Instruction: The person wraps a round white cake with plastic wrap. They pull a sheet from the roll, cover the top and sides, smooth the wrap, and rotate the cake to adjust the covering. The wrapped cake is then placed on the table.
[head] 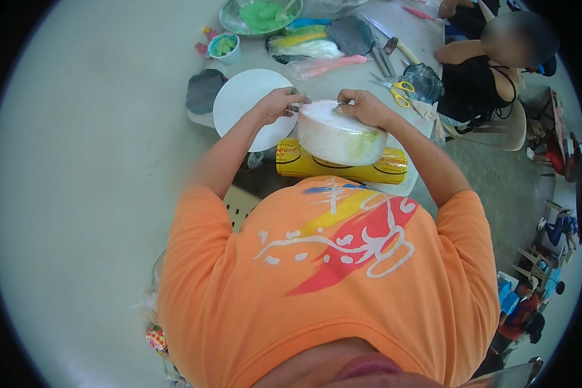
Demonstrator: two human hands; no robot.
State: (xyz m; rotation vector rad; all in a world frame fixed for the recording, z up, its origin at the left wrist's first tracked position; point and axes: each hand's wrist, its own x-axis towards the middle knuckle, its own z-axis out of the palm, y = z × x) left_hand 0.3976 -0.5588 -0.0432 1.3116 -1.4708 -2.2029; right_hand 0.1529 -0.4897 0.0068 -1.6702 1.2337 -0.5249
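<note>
A thick round white block (342, 138) with a shiny, film-like surface and a yellow-green smear stands before me. It rests against a yellow roll of printed plastic wrap (296, 162) at the table's near edge. At the block's left rim, my left hand (279, 104) pinches what looks like a thin bit of clear film. My right hand (363, 107) bends over the right side of the top, thumb and fingertips touching it; whether film is between them is unclear. Under my left wrist lies a white round board (242, 104).
Beyond my hands are a metal bowl of green paste (228, 17), a cup of green paste (224, 46), filled plastic bags (305, 46), a dark flat round piece (351, 35) and yellow-handled scissors (397, 92). A person in black (470, 82) sits at the right.
</note>
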